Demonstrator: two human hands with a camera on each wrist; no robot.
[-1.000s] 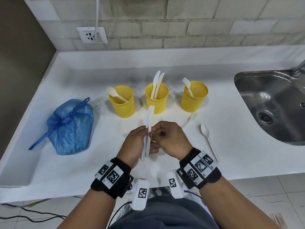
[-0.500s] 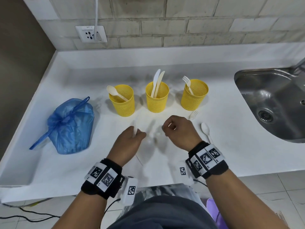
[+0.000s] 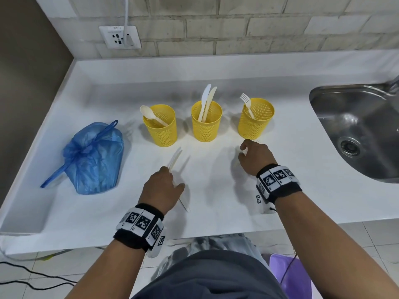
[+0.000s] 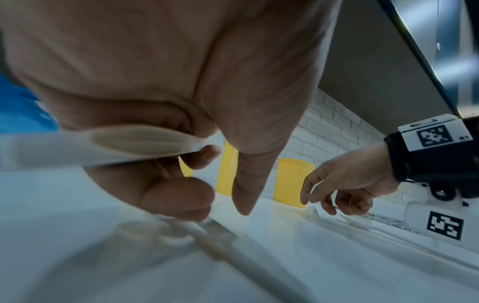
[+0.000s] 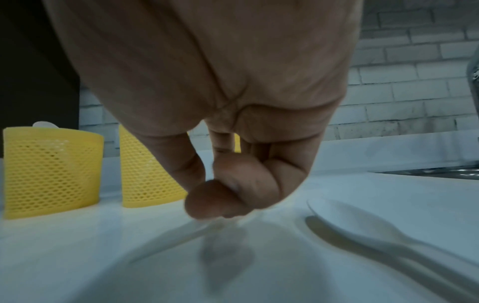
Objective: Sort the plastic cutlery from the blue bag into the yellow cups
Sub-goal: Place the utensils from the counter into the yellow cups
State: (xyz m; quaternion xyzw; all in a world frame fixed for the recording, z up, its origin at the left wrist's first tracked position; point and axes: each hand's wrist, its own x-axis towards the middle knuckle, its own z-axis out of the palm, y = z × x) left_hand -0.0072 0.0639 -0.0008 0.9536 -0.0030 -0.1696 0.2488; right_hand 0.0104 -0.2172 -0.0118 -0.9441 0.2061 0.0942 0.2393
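Note:
Three yellow mesh cups stand in a row. The left cup point(image 3: 160, 128) holds a spoon, the middle cup point(image 3: 206, 124) two knives, the right cup point(image 3: 255, 121) a fork. The tied blue bag point(image 3: 95, 158) sits at the left. My left hand point(image 3: 164, 184) grips two white knives point(image 3: 176, 158) point(image 4: 103, 143), their blades pointing at the cups. Another white utensil point(image 3: 185, 207) point(image 4: 233, 252) lies on the counter under it. My right hand point(image 3: 248, 156) is down in front of the right cup, thumb and forefinger pinched on a fork handle point(image 5: 181, 231) on the counter. A spoon point(image 5: 362, 225) lies beside that hand.
A steel sink point(image 3: 356, 130) is set in the counter at the right. A wall socket point(image 3: 119, 36) with a cable is on the brick wall behind. The white counter's front edge point(image 3: 216, 231) runs just below my wrists. A purple bin point(image 3: 289, 275) stands on the floor.
My hands have parted. The left kept the knives and sank to the left toward the counter. The right let them go and moved right and forward to the fork by the right cup.

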